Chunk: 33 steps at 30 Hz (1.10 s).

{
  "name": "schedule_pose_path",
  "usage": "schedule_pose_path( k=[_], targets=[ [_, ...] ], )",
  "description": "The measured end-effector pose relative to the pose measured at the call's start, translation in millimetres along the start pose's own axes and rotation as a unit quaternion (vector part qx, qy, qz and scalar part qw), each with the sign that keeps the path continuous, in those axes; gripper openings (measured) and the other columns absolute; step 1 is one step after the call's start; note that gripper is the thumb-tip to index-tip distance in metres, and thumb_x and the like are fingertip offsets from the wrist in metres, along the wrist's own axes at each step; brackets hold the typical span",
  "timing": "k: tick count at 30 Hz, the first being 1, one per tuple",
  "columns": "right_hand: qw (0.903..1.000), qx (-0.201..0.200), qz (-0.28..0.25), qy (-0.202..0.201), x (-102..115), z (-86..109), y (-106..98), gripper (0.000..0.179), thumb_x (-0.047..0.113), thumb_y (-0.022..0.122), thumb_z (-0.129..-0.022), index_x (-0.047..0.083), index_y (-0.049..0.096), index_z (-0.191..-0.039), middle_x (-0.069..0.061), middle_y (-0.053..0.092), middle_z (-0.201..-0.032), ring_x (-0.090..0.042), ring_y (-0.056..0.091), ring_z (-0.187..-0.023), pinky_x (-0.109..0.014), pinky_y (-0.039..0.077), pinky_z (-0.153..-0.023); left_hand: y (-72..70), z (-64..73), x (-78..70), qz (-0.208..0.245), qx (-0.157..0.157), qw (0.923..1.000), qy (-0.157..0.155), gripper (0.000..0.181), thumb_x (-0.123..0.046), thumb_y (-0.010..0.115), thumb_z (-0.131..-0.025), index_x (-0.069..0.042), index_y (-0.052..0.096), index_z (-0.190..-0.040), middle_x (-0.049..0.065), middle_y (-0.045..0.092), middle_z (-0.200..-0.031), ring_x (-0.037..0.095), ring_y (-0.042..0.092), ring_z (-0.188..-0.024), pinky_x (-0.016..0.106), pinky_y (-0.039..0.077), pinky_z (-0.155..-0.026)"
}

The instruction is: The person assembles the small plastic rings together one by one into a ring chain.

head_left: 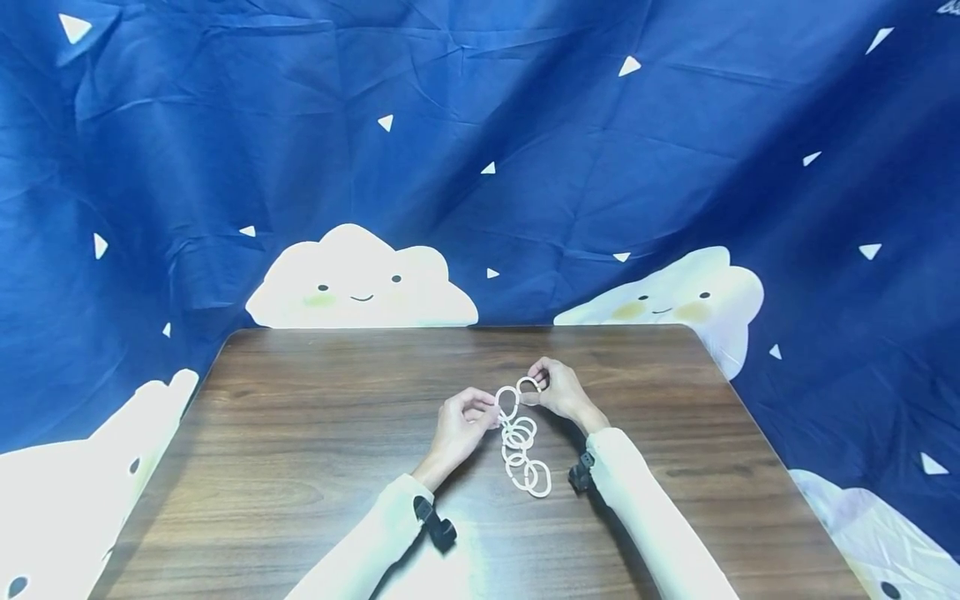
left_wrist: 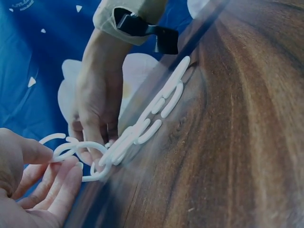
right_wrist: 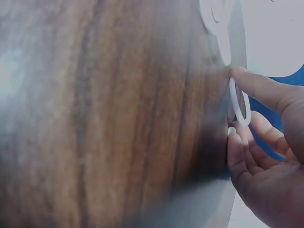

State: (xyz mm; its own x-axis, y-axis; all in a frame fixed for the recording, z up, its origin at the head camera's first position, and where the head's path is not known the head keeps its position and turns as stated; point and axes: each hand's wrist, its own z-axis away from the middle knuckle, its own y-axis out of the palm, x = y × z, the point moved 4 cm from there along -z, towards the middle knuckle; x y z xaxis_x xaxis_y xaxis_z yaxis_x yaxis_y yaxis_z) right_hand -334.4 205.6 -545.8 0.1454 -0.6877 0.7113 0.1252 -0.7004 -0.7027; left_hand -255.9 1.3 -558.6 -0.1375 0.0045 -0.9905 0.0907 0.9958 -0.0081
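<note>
My left hand (head_left: 459, 425) pinches a white plastic ring link (head_left: 517, 403) between thumb and fingertips. From that link a chain of several interlocked white links (head_left: 550, 479) runs toward me over the tabletop. In the left wrist view, the chain (left_wrist: 173, 80) stretches away along the wood from my fingertips. My right hand (head_left: 564, 392) holds another white ring link (head_left: 519, 384) just right of the top of the chain, thumb on one side and fingers on the other. The right wrist view shows this ring (right_wrist: 233, 95) between thumb and fingers, with part of the chain (right_wrist: 223, 45) above it.
A brown wood-grain table (head_left: 315, 433) with rounded far corners lies under both hands. Behind it hangs a blue cloth (head_left: 525, 200) printed with white clouds and small triangles. A black strapped device (head_left: 437, 525) sits on the left wrist, another (head_left: 581, 473) on the right.
</note>
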Motion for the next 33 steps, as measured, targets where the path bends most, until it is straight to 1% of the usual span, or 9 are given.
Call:
schedule_pose_path(
  k=[5, 7, 14, 19, 22, 27, 29, 33],
  targets=[
    [0.9998, 0.011, 0.012, -0.007, 0, 4.0, -1, 0.051, 0.014, 0.092, -0.076, 0.002, 0.069, -0.119, -0.014, 0.068, -0.094, -0.016, 0.06, -0.08, -0.023, 0.046, -0.073, 2.0, 0.0, 1.3, 0.008, 0.001, 1.0, -0.006, 0.014, -0.001, 0.073, -0.092, 0.005, 0.07, -0.105, 0.029, 0.075, -0.096, 0.043, 0.077, -0.085, 0.036, 0.067, -0.076],
    [0.9997, 0.013, 0.021, -0.01, 0, 5.9, -2, 0.049, 0.016, 0.091, -0.077, 0.003, 0.071, -0.119, -0.013, 0.07, -0.093, -0.015, 0.06, -0.078, -0.024, 0.047, -0.073, 2.6, -0.1, 1.6, 0.009, 0.003, 0.9999, -0.008, 0.015, -0.001, 0.073, -0.092, 0.006, 0.07, -0.106, 0.029, 0.075, -0.097, 0.043, 0.077, -0.086, 0.036, 0.067, -0.077],
    [0.9999, 0.006, 0.011, -0.003, -3, 12.6, -5, 0.039, 0.019, 0.09, -0.079, 0.004, 0.072, -0.11, -0.011, 0.071, -0.089, -0.016, 0.061, -0.078, -0.025, 0.047, -0.072, 3.6, -0.3, 2.2, 0.022, 0.006, 0.9995, -0.023, 0.015, 0.0, 0.072, -0.093, 0.007, 0.069, -0.106, 0.03, 0.073, -0.098, 0.04, 0.077, -0.087, 0.036, 0.067, -0.079],
    [0.9999, -0.009, 0.003, 0.008, -8, 16.4, -8, 0.024, 0.021, 0.082, -0.089, 0.005, 0.074, -0.104, -0.008, 0.072, -0.087, -0.013, 0.062, -0.076, -0.023, 0.048, -0.07, 4.9, -0.1, 1.0, 0.027, 0.012, 0.9992, -0.026, 0.016, 0.0, 0.072, -0.093, 0.008, 0.068, -0.106, 0.03, 0.073, -0.099, 0.044, 0.077, -0.089, 0.039, 0.067, -0.081],
    [0.9999, -0.015, 0.002, 0.007, -11, 18.6, -11, 0.015, 0.019, 0.076, -0.093, 0.005, 0.074, -0.1, -0.008, 0.074, -0.086, -0.01, 0.063, -0.074, -0.02, 0.048, -0.069, 5.8, -0.9, 0.4, 0.028, 0.014, 0.9992, -0.023, 0.016, 0.0, 0.072, -0.093, 0.009, 0.068, -0.107, 0.031, 0.072, -0.099, 0.045, 0.076, -0.09, 0.042, 0.066, -0.082],
    [0.9994, -0.021, -0.024, 0.015, -16, 24.8, -18, 0.008, 0.013, 0.074, -0.094, 0.006, 0.074, -0.097, -0.009, 0.077, -0.086, -0.007, 0.064, -0.071, -0.017, 0.051, -0.064, 6.8, -2.2, 0.5, 0.024, 0.015, 0.9993, -0.025, 0.016, 0.001, 0.071, -0.093, 0.008, 0.068, -0.107, 0.03, 0.073, -0.1, 0.044, 0.077, -0.091, 0.042, 0.066, -0.083],
    [0.9986, -0.019, -0.042, 0.024, -18, 28.1, -20, 0.008, 0.011, 0.074, -0.094, 0.005, 0.074, -0.098, -0.01, 0.077, -0.087, -0.008, 0.065, -0.07, -0.018, 0.053, -0.062, 6.6, -2.2, 1.3, 0.025, 0.016, 0.9991, -0.03, 0.016, 0.001, 0.071, -0.093, 0.008, 0.068, -0.107, 0.03, 0.073, -0.1, 0.044, 0.077, -0.092, 0.042, 0.066, -0.083],
    [0.996, -0.013, -0.079, 0.039, -23, 34.4, -24, 0.01, 0.009, 0.073, -0.094, 0.001, 0.073, -0.101, -0.014, 0.076, -0.089, -0.01, 0.064, -0.068, -0.021, 0.056, -0.058, 6.1, -1.6, 2.1, 0.025, 0.018, 0.999, -0.031, 0.017, 0.0, 0.071, -0.092, 0.008, 0.068, -0.107, 0.029, 0.073, -0.1, 0.045, 0.076, -0.092, 0.043, 0.066, -0.082]
  ],
)
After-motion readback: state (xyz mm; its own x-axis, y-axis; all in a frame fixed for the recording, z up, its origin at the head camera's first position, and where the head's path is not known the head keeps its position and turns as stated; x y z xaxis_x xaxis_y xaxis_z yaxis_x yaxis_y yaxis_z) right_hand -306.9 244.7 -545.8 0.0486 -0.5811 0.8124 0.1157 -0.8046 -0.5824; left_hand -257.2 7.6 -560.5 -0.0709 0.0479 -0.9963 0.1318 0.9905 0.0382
